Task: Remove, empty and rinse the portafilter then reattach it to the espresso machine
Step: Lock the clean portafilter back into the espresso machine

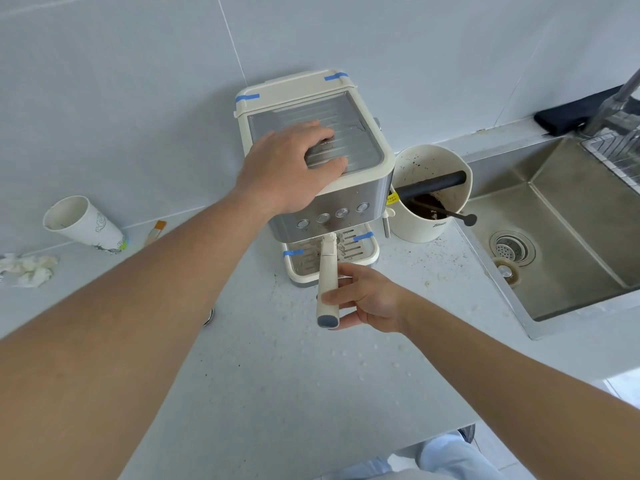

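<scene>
A cream and steel espresso machine (pixel 349 199) stands against the tiled wall. My left hand (pixel 294 168) lies flat on its ribbed top, fingers spread, pressing down. The portafilter (pixel 327 275) sits under the machine's front with its cream handle pointing toward me over the drip tray (pixel 367 254). My right hand (pixel 367 299) wraps its fingers and thumb around the lower part of that handle. The portafilter's basket end is hidden beneath the machine's head.
A cream knock box (pixel 433 223) with a black bar and coffee grounds stands right of the machine. Further right is the steel sink (pixel 561 244) with a faucet. A paper cup (pixel 83 223), a small brush (pixel 156 232) and crumpled tissue (pixel 31 270) lie at left.
</scene>
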Demonstrator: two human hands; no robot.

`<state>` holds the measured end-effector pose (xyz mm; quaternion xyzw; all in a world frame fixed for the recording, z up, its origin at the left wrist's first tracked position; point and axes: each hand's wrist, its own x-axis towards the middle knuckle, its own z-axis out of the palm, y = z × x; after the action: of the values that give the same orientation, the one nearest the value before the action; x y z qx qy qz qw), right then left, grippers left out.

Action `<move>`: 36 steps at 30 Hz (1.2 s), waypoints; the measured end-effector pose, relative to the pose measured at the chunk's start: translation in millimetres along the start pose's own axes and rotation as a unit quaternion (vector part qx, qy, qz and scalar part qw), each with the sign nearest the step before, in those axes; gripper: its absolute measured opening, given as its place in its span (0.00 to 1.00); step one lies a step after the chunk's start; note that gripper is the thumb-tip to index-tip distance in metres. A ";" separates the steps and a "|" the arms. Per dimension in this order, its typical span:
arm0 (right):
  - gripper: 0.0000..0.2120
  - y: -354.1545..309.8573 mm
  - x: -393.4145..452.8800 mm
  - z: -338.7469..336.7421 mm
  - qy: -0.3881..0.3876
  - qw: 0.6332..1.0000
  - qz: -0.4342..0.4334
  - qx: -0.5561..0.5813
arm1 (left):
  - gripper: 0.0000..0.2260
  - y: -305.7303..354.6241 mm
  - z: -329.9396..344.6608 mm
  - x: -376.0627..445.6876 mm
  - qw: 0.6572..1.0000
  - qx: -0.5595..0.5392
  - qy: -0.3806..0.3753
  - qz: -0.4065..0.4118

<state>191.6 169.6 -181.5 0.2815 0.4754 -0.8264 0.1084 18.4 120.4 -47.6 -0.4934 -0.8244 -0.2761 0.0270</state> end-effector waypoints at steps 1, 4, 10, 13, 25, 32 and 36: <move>0.20 -0.4 1.6 1.5 0.002 1.000 -0.002 0.002 | 0.20 0.1 0.0 -0.6 1.000 0.001 0.000 0.000; 0.24 -1.7 6.3 5.5 0.009 1.000 -0.001 -0.001 | 0.21 -0.1 -0.3 -0.1 1.000 0.005 -0.005 -0.009; 0.23 -1.6 18.5 20.4 0.009 0.999 -0.009 0.031 | 0.19 -1.7 0.7 0.8 1.000 0.006 0.004 0.001; 0.24 1.3 27.6 29.8 0.020 0.998 -0.019 0.057 | 0.20 -3.5 2.9 1.8 1.000 0.013 0.011 -0.002; 0.24 -1.6 57.3 62.7 0.058 0.988 -0.060 0.131 | 0.22 -1.6 1.9 3.0 1.000 0.014 -0.001 -0.022; 0.25 -13.2 69.1 85.8 0.072 0.978 -0.068 0.181 | 0.23 -2.8 2.6 4.2 0.999 0.017 -0.006 -0.027; 0.24 -12.8 72.5 91.7 0.072 0.974 -0.079 0.202 | 0.23 -3.5 2.4 5.0 0.999 0.021 -0.005 -0.025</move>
<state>93.4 105.1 -177.7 0.3178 0.3256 -0.8890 -0.0506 13.5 124.3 -49.5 -0.4731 -0.8422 -0.2573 0.0266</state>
